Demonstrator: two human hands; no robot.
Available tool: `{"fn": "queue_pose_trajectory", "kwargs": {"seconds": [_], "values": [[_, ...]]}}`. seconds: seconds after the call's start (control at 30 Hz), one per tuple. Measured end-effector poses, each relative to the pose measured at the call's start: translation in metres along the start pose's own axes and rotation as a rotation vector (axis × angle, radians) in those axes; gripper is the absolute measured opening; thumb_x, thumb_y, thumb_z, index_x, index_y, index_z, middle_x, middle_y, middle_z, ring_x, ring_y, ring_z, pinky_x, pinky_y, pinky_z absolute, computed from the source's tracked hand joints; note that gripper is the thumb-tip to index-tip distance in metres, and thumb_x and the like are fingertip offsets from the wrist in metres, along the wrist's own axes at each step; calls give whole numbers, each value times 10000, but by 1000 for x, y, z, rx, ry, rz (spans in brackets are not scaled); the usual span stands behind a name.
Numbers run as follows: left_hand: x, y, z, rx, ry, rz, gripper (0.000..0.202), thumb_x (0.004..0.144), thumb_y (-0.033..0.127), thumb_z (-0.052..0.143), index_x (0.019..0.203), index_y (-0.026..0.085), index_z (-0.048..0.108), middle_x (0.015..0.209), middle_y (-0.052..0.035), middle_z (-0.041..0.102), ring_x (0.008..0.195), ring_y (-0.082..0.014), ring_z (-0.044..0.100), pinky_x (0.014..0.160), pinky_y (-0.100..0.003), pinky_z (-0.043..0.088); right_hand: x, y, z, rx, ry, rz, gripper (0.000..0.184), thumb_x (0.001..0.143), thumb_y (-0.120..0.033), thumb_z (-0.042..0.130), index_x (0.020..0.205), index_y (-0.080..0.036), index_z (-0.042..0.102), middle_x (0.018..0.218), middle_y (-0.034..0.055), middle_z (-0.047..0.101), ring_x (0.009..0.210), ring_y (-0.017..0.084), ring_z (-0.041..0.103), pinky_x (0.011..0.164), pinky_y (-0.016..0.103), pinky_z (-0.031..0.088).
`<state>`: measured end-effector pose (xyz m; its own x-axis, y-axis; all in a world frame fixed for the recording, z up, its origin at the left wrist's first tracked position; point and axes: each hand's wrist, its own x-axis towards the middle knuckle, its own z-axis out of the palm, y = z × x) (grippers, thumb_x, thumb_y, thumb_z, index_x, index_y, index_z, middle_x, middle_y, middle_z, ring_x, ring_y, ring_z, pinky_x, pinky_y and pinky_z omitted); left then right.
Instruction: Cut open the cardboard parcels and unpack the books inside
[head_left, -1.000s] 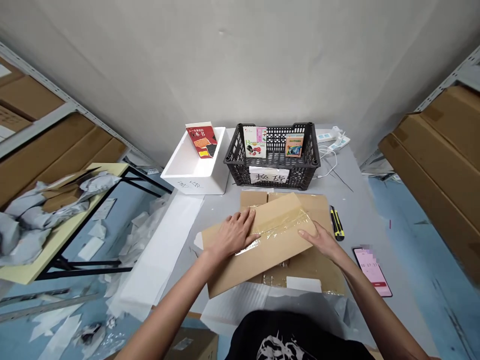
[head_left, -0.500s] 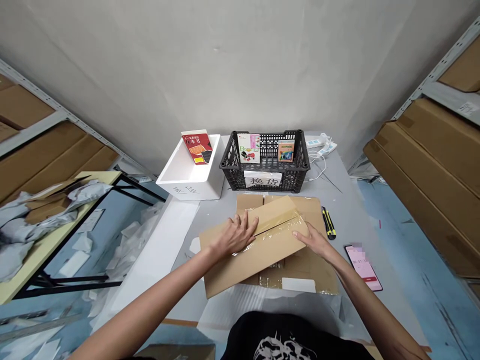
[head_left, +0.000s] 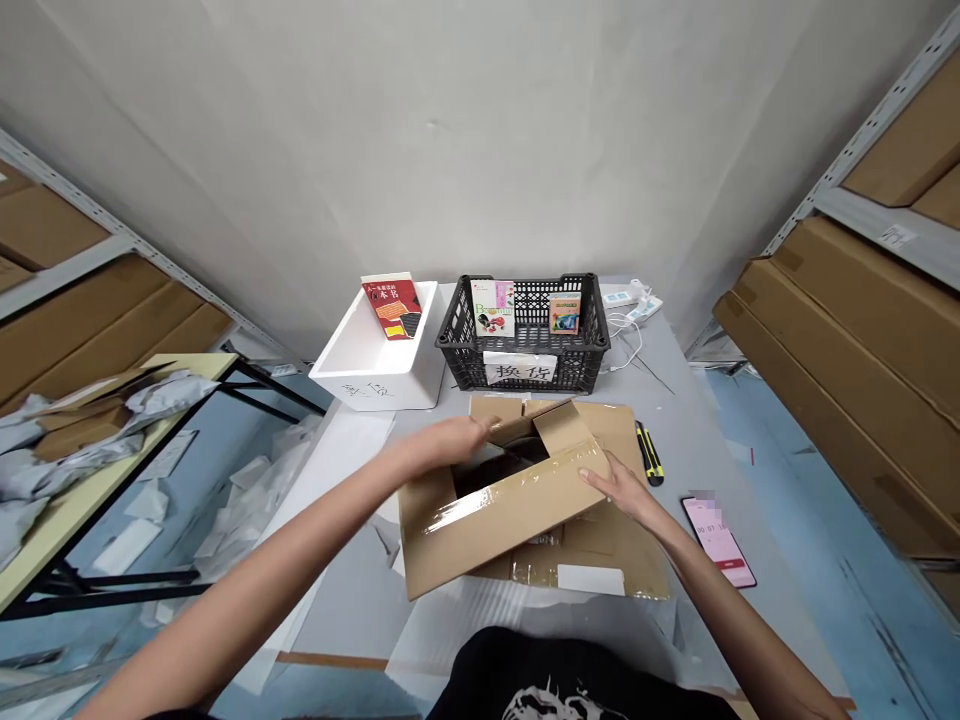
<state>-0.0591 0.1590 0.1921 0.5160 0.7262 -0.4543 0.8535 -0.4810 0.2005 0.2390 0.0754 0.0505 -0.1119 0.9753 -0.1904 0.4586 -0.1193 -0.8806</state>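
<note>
A long cardboard box (head_left: 510,510), its top partly open, lies slanted over a flat piece of cardboard (head_left: 585,555) on the table. Its seam carries shiny clear tape, and a dark thing that I cannot make out shows inside. My left hand (head_left: 459,440) is at the far side of the opening, its fingers curled on the raised flap; the fingertips are partly hidden. With the thumb on top, my right hand (head_left: 616,487) grips the box's right end. A black and yellow utility knife (head_left: 649,455) lies right of the cardboard.
Behind the box stand a white foam bin (head_left: 367,385) with a red book (head_left: 394,306) and a black plastic crate (head_left: 525,345) holding two booklets. A phone (head_left: 718,540) lies at the right. Power strips (head_left: 634,302) sit at the back; shelves with cartons flank the table (head_left: 679,400).
The box's top has come open where it was closed before. My left hand has gone from lying flat on the top to the lifted far flap. My right hand stays on the right end.
</note>
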Motion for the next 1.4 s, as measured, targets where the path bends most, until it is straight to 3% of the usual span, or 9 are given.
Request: {"fn": "queue_pose_trajectory", "kwargs": {"seconds": [0.17,0.3,0.43,0.53,0.67,0.8,0.9,1.1,1.4], "values": [[21,-41,-23,16,25,-168,498,861,576,336,932,201,656,893,-109,703,808,-236,629,708,-313,455,-5,-8,-1,-143,-35,34,722,780,-569,543,1365,-177,384,1320,151,553,1198,290,537,994,465,425],[32,-61,-7,103,209,-283,722,852,707,164,916,176,648,898,-135,699,870,-277,644,742,-334,451,5,-26,-15,-536,-16,-272,834,754,-562,600,1420,-142,325,1490,202,324,1398,319,247,1118,525,233],[39,-70,7,47,233,-330,816,823,749,104,896,168,672,930,-152,701,903,-290,648,786,-348,453,22,-41,-20,-740,-102,-555,984,667,-575,692,1437,-109,293,1515,228,246,1428,325,130,1146,518,149],[47,-73,10,-8,242,-372,850,828,738,76,917,156,689,986,-164,699,935,-288,647,811,-349,453,30,-45,-11,-799,-265,-612,1124,537,-559,782,1431,-84,294,1473,256,310,1402,358,205,1134,513,182],[59,-76,14,-44,227,-394,853,844,709,61,937,150,699,1034,-156,699,964,-263,648,829,-325,457,40,-59,-6,-860,-402,-522,1120,431,-490,832,1360,-51,386,1339,269,429,1305,399,341,1074,504,279],[70,-77,17,-61,229,-410,849,843,710,75,962,152,703,1067,-160,693,993,-276,643,838,-334,463,53,-92,-16,-900,-567,-422,778,488,-568,773,1101,-142,555,1074,149,538,1041,331,503,917,453,414],[74,-78,19,-66,229,-414,837,843,715,104,967,148,706,1072,-164,691,1008,-280,641,860,-337,459,51,-108,-18,-915,-624,-350,583,516,-512,789,920,-173,540,967,103,532,931,285,517,828,388,445],[75,-79,27,-73,204,-413,821,866,688,113,995,128,699,1097,-170,683,1058,-281,624,907,-341,441,15,-102,-5,-868,-485,-482,479,629,-482,763,860,-200,452,880,56,501,806,222,501,706,316,429],[73,-70,28,-31,190,-390,776,905,617,114,1010,116,697,1084,-173,689,1029,-271,640,887,-337,447,-27,-110,-3,-1020,-117,-773,347,793,-487,635,859,-177,494,809,54,505,712,209,472,619,305,347]]}}
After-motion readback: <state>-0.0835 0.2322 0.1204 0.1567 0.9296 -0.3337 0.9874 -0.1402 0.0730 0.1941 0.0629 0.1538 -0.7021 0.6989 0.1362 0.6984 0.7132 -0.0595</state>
